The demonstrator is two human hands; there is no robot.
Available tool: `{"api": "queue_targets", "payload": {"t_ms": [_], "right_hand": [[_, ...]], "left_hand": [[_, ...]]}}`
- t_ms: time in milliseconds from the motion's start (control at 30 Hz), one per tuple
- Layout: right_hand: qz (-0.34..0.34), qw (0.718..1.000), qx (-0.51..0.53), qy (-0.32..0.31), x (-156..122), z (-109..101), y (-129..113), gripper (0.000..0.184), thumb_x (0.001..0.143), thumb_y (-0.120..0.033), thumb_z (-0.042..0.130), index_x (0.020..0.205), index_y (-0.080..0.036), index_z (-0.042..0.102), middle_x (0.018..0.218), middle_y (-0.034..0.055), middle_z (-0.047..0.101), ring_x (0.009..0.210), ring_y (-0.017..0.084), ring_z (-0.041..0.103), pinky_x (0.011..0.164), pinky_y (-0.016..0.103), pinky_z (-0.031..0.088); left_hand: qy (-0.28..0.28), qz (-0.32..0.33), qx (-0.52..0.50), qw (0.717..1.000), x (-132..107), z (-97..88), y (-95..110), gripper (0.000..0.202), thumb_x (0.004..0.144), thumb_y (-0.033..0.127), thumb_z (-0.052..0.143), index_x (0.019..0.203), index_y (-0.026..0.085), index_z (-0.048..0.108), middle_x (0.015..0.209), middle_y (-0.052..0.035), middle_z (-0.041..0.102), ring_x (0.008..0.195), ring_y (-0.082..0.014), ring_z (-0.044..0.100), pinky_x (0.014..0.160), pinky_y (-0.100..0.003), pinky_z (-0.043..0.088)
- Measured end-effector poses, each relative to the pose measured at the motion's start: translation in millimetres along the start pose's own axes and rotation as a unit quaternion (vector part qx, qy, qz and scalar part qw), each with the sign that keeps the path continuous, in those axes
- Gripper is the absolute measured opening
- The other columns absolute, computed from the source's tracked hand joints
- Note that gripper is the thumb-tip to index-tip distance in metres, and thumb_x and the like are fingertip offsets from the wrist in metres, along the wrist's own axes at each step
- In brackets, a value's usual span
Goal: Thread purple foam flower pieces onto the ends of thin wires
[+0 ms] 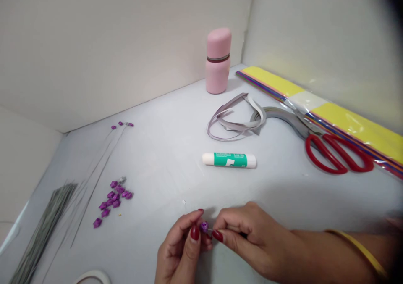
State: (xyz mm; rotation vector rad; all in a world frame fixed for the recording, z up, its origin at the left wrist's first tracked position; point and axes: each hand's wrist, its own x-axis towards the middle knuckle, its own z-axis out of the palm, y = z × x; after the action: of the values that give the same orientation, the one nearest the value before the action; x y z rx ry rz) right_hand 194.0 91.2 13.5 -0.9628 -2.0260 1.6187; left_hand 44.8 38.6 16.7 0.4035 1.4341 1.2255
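My left hand (182, 246), at the bottom centre, has its thumb and fingers closed around a small purple folded star (204, 226). Facing it, my right hand (248, 237) pinches a thin wire-like piece (210, 230) whose end meets the star; most of its length is hidden by the fingers. To the left lies a loose group of purple folded stars (110, 202) with a small silvery one (122, 179) at the top. Farther back, several thin wires (94, 168) carry small purple stars (120, 123) at their ends.
A bundle of grey-green wires (44, 229) lies at the left. Behind my hands are a glue stick (229, 160), curled paper strips (236, 126), red-handled scissors (333, 151), a pink bottle (218, 61) and packaged coloured paper (349, 116). A white ring (94, 274) shows at the bottom edge.
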Motion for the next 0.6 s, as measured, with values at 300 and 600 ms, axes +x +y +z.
{"api": "queue_targets", "payload": {"t_ms": [300, 600], "right_hand": [[0.034, 0.999, 0.036, 0.014, 2, -1, -2, 0.021, 0.086, -0.025, 0.043, 0.081, -0.015, 0.061, 0.069, 0.0018, 0.064, 0.057, 0.011, 0.052, 0.053, 0.020, 0.038], [0.021, 0.984, 0.132, 0.119, 22, -4, -13, 0.025, 0.085, -0.036, 0.048, 0.073, -0.015, 0.052, 0.054, -0.0064, 0.037, 0.049, 0.008, 0.030, 0.046, 0.020, 0.026]], "left_hand": [[0.017, -0.006, -0.042, 0.999, 3, 0.1, -2, 0.030, 0.061, 0.040, 0.073, 0.085, 0.022, 0.070, 0.072, -0.0018, 0.066, 0.056, -0.0100, 0.058, 0.055, -0.020, 0.048], [-0.060, 0.064, -0.025, 0.996, 6, 2.9, -14, 0.026, 0.055, 0.040, 0.077, 0.060, 0.016, 0.067, 0.051, 0.0003, 0.059, 0.046, -0.0071, 0.052, 0.047, -0.017, 0.040]]}}
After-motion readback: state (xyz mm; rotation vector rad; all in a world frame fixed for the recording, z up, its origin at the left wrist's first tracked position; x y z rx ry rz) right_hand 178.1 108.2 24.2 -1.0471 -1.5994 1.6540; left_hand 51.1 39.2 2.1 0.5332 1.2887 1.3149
